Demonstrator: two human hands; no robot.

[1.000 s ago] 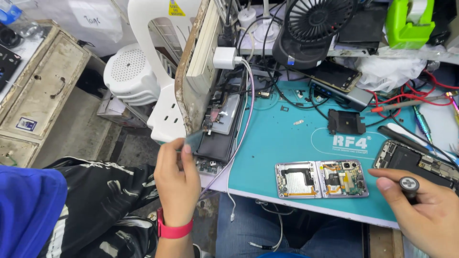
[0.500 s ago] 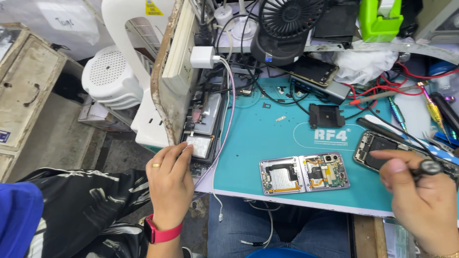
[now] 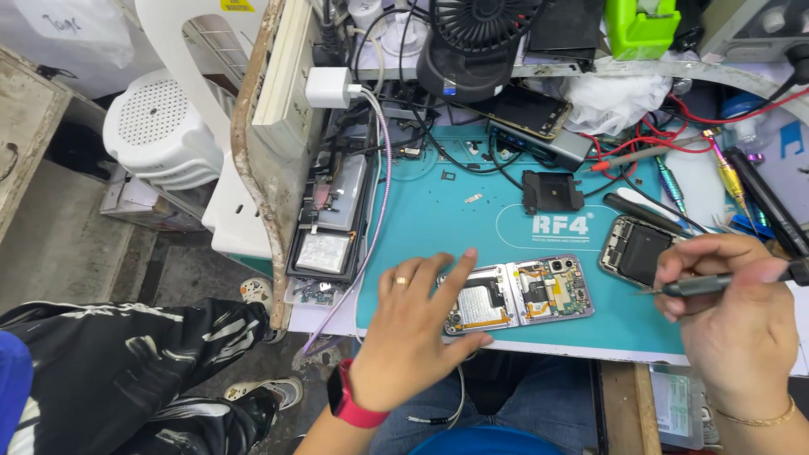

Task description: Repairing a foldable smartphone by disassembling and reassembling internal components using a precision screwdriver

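Grip status: the left hand (image 3: 413,333) lies flat and spread, fingers apart, pressing the left half of the opened foldable phone (image 3: 516,293) near the front edge of the tabletop (image 3: 438,211); a second ago it was at the disassembled device (image 3: 329,221) on the left edge. Right hand (image 3: 737,316) is clamped on a slim screwdriver (image 3: 716,284), tip pointing toward the phone. Judgement: the phone is now steadied for tool work.

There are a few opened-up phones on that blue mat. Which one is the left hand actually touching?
The folding phone lying open flat in two halves at the mat's front edge; the left hand rests on its left half. The other opened phone lies by the right hand.
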